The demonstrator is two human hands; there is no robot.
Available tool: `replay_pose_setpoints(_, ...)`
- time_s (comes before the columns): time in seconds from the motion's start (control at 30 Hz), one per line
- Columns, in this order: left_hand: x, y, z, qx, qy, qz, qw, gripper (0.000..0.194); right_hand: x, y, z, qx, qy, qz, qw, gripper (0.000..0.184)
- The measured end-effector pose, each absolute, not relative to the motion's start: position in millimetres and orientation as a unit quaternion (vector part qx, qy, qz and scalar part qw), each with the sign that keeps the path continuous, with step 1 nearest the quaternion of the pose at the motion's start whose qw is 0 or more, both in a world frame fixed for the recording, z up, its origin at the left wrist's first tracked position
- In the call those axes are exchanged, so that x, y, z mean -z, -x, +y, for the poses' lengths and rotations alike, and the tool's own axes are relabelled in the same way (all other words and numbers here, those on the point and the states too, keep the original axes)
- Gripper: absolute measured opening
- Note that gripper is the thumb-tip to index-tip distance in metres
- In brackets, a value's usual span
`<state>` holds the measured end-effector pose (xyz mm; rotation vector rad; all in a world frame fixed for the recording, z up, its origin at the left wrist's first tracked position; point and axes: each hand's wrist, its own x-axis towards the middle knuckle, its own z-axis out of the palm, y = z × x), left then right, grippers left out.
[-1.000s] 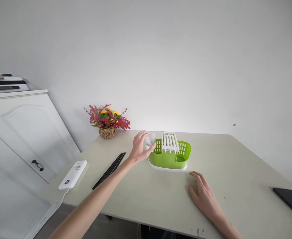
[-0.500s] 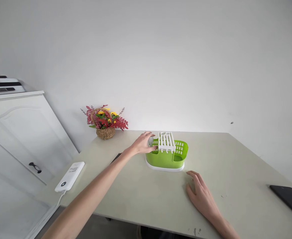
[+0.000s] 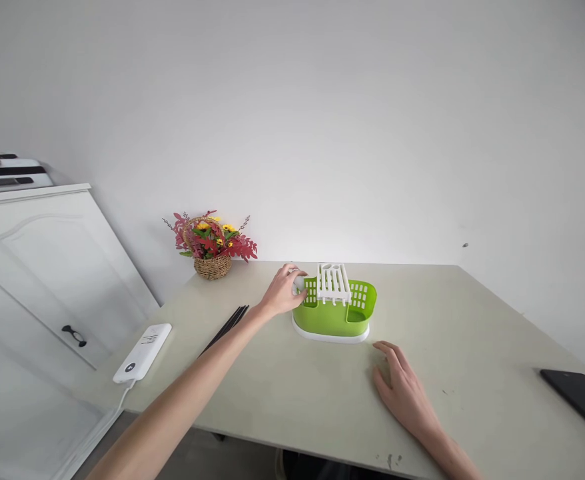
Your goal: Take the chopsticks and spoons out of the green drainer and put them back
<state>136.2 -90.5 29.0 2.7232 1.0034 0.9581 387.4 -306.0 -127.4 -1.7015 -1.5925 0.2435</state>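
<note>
My left hand (image 3: 283, 291) is at the left end of a green plastic drainer basket (image 3: 330, 320). Its fingers and thumb are curved round a small, pale, rounded object (image 3: 298, 283), largely hidden by the hand, so its kind is unclear. A white slatted rack (image 3: 333, 283) with small hooks bridges the middle of the basket, which stands upright on a white base. My right hand (image 3: 400, 383) rests on the table to the right front of the basket, fingers loosely bent and apart, holding nothing.
Several thin black sticks (image 3: 226, 327), like chopsticks, lie beside my left forearm. A white power bank (image 3: 142, 352) with a cable is at the table's left edge. A wicker basket of flowers (image 3: 212, 268) stands at the back left; a black phone (image 3: 580, 400) lies far right.
My left hand has shifted slightly left, away from the basket's middle, with the pale object. More of the black sticks shows beside the forearm. The right hand stays in place.
</note>
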Motion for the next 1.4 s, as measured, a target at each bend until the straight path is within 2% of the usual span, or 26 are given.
replay_pose_setpoints(0.5, -28.2, -140.8, -98.3, -0.332, -0.877, 0.343, 0.045, 0.021, 126.4, -386.6, -306.6, -0.1, 0.674, -0.627, 0.378, 0.038)
replay_pose_setpoints(0.77, -42.1, -123.2, -95.3, -0.269, -0.927, 0.255, 0.054, 0.034, 123.9, -386.2, -307.1, -0.109, 0.672, -0.624, 0.383, 0.037)
replay_pose_setpoints(1.0, -43.8, -123.7, -88.8, -0.268, -0.932, 0.242, 0.029, 0.022, 121.4, -385.4, -307.5, -0.12, 0.678, -0.614, 0.385, 0.037)
replay_pose_setpoints(1.4, -46.6, -147.1, -75.8, -0.249, -0.93, 0.268, 0.017, 0.014, 119.1, -387.0, -309.9, -0.14, 0.682, -0.605, 0.386, 0.037)
